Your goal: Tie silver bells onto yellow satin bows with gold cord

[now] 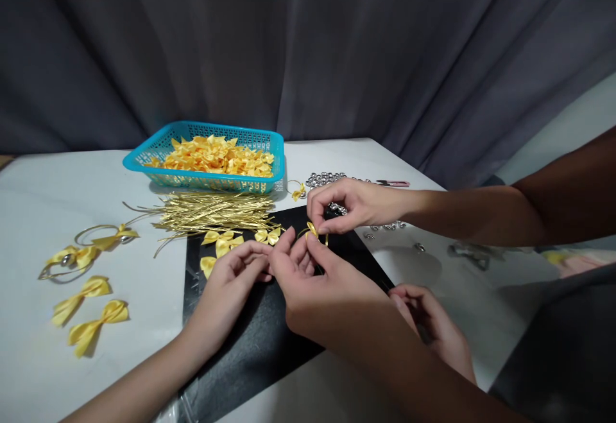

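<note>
**Yellow bow in a co-worker's fingers, own hands on either side**

Left hand over the black mat, just beside the loose yellow bows there. Fingers bent, close together, tips pointing toward the co-worker's left hand; contact or mere overlap, hard to say. Anything in the grip: impossible to make out.

Right hand low, by the mat's right edge, partly behind the co-worker's forearm. Fingers curled inward; held item, if any, not discernible.

Above mid-mat, yellow bow pinched between fingertips of the co-worker's right hand and left hand, with thin gold cord alongside.

Behind the mat, on the white surface: pile of gold cords, strands mostly sideways, partly over the mat's far edge. Behind that, blue basket, heaped with more yellow bows.

Right of basket: one small cord loop with bow, then a cluster of silver pieces, partly hidden by the co-worker's right hand; pink-handled tool beyond. Few more silver pieces scattered nearer.

Far left: two gold loops bearing bows and silver pieces, two plain bows nearer. Dark curtain at back.
</note>
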The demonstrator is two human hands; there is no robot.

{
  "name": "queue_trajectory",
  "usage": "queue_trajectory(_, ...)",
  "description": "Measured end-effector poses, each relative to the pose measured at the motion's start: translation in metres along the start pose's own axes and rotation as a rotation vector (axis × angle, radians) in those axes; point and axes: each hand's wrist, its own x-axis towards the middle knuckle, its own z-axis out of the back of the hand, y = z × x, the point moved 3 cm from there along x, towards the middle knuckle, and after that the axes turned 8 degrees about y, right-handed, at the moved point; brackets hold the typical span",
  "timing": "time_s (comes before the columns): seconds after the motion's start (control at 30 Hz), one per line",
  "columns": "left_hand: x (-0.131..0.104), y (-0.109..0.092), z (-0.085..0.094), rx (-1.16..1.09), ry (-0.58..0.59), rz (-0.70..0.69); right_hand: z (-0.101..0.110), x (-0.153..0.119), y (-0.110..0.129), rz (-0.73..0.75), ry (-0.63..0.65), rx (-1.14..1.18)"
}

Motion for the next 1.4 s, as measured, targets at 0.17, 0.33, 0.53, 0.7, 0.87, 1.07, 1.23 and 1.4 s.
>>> queue_trajectory(0.17,0.000,-0.001,-0.001,0.010,0.003,0.016,0.000,-0.001,0.007,-0.022,-0.011,0.006)
queue_trajectory(0.33,-0.001,-0.002,0.000,0.015,-0.023,0.017,-0.002,-0.005,0.019,-0.118,-0.066,0.001)
queue_trajectory(0.53,0.000,-0.002,-0.001,0.004,-0.051,0.021,-0.001,-0.004,0.021,-0.121,-0.038,-0.019)
queue_trajectory(0.7,0.000,-0.004,-0.001,0.004,-0.058,0.015,-0.004,-0.007,0.024,-0.209,-0.073,0.020)
queue_trajectory(0.87,0.001,-0.003,-0.001,0.005,-0.045,0.006,-0.004,-0.007,0.027,-0.195,-0.063,0.037)
queue_trajectory(1.07,0.001,0.001,0.001,0.010,-0.032,0.002,-0.003,-0.007,0.026,-0.189,-0.067,0.016)
queue_trajectory(1.23,-0.002,0.003,0.002,-0.005,-0.019,-0.002,-0.002,-0.004,0.015,-0.125,-0.053,-0.026)
queue_trajectory(1.4,-0.002,0.003,0.002,-0.021,-0.012,-0.004,0.000,-0.001,0.012,-0.033,-0.026,-0.073)
